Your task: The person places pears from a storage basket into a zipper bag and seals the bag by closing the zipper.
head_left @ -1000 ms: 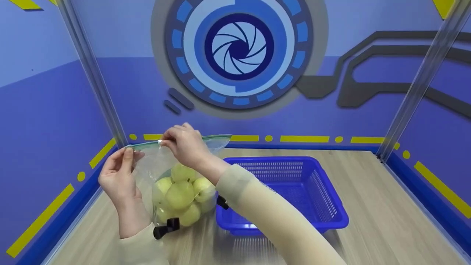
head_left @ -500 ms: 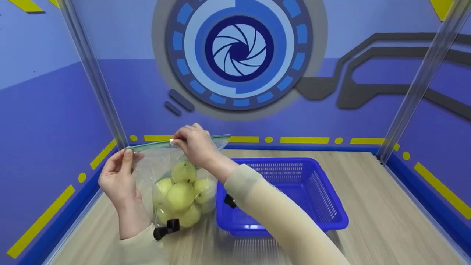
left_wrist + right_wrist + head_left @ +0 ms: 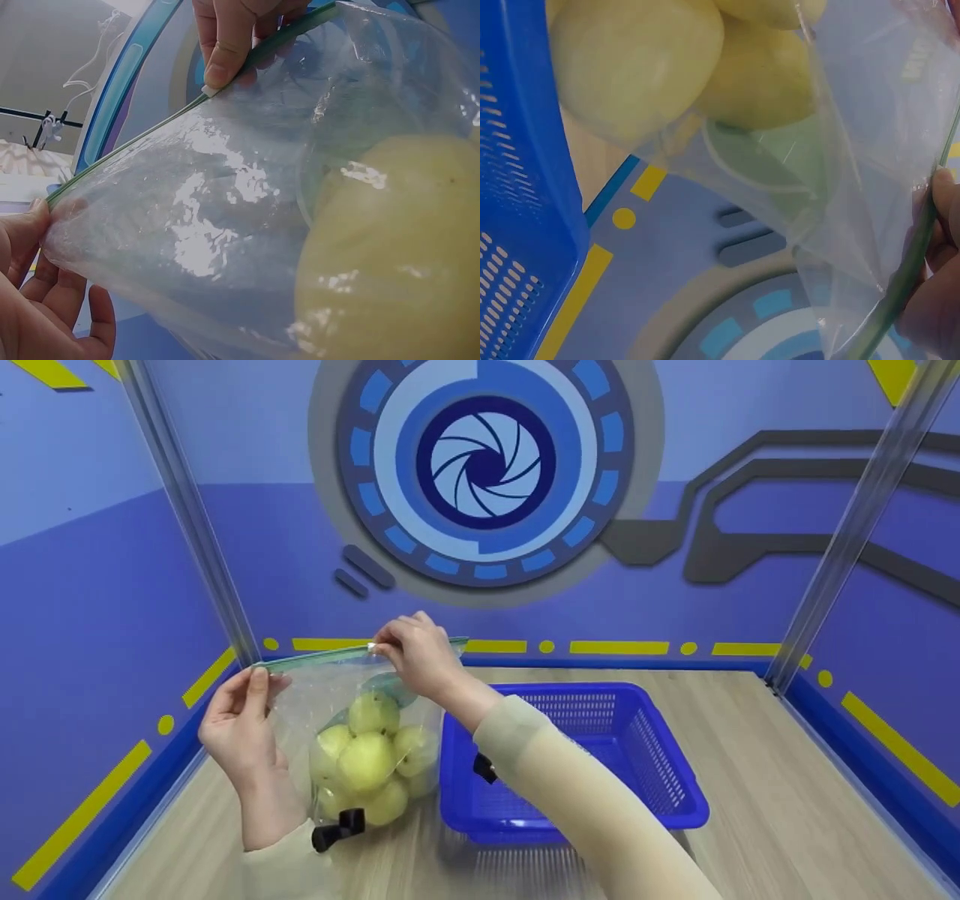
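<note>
A clear zip bag (image 3: 296, 694) with a green zip strip stands on the left of the table, holding several round yellow-green fruits (image 3: 366, 761) that look like pears or apples. My left hand (image 3: 244, 727) pinches the bag's top left corner between thumb and fingers. Farther right along the strip, my right hand (image 3: 420, 656) pinches the small white slider (image 3: 372, 648). In the left wrist view, the thumb of the right hand (image 3: 232, 37) presses at the slider, and the strip looks pressed together between the hands. The right wrist view shows the right-hand end of the strip (image 3: 889, 311).
A blue plastic basket (image 3: 574, 688) with slotted walls stands right of the bag, partly behind the right forearm. Black wrist mounts (image 3: 339, 829) sit at both cuffs. Blue-purple panels (image 3: 525, 615) with metal corner posts (image 3: 847, 532) enclose the wooden table (image 3: 780, 780).
My right hand has slid rightward along the zip strip with the slider, leaving a longer stretch of strip between the hands. The left hand has stayed at the bag's corner.
</note>
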